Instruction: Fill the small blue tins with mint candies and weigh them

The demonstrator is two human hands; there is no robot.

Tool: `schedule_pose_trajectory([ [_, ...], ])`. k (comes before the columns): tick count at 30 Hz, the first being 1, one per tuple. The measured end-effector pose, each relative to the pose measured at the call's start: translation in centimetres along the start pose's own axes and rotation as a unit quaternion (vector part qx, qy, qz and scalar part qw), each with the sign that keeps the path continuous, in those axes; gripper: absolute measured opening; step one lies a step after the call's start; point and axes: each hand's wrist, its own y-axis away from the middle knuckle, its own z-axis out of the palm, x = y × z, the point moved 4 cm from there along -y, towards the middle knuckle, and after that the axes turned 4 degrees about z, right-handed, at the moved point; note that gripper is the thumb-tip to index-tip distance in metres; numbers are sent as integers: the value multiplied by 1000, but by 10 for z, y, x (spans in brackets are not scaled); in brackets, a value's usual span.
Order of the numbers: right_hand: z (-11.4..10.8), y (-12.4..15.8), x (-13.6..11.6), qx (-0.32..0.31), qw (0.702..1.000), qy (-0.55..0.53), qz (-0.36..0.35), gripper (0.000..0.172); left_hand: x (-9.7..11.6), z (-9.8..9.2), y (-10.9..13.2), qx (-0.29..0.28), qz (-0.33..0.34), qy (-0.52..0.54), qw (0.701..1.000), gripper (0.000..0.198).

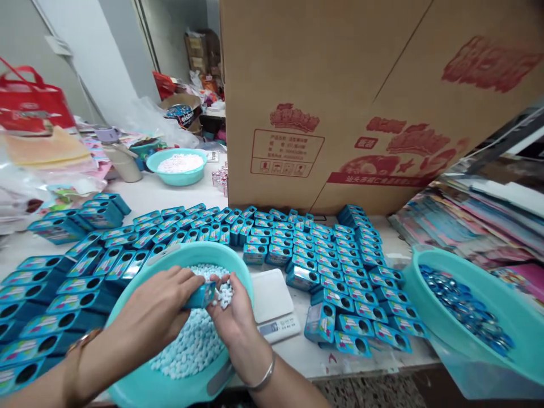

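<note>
My left hand [164,303] grips a small blue box [200,295] from above, tilted so that its end faces my other palm. My right hand [236,314] is cupped palm up against that end, with a small heap of pale blue candies [225,293] in it. Both hands are above a turquoise basin [229,262], where many more pale candies [187,348] lie. The box's opening is partly covered by my fingers. Rows of like blue boxes [327,266], with round holes in their tops, stand on the table around the basin.
Right of the basin sits a white kitchen scale [272,297]. A second turquoise basin [488,289] at right holds shiny blue pieces [463,306]. A large cardboard carton [340,73] stands behind the boxes, and a smaller basin [181,175] of pale pieces is at back left.
</note>
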Motion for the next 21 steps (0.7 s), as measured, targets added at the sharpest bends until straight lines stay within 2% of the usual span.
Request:
schedule_pose_trajectory([
  [3, -1, 0, 13, 37, 993, -76, 86, 20, 0, 9, -4, -50, -5, 5, 999, 44],
  [10, 3, 7, 11, 1, 992, -96, 83, 19, 4, 6, -1, -51, -2, -23, 998, 51],
  [14, 0, 7, 14, 0, 988, -125, 89, 17, 3, 10, -4, -68, -6, -39, 997, 47],
  [18, -5, 6, 11, 20, 989, -122, 80, 18, -6, 13, -4, -27, -14, -21, 999, 38],
  [21, -5, 9, -5, 44, 988, -128, 70, 14, -11, 10, -3, 18, -22, 40, 999, 37],
])
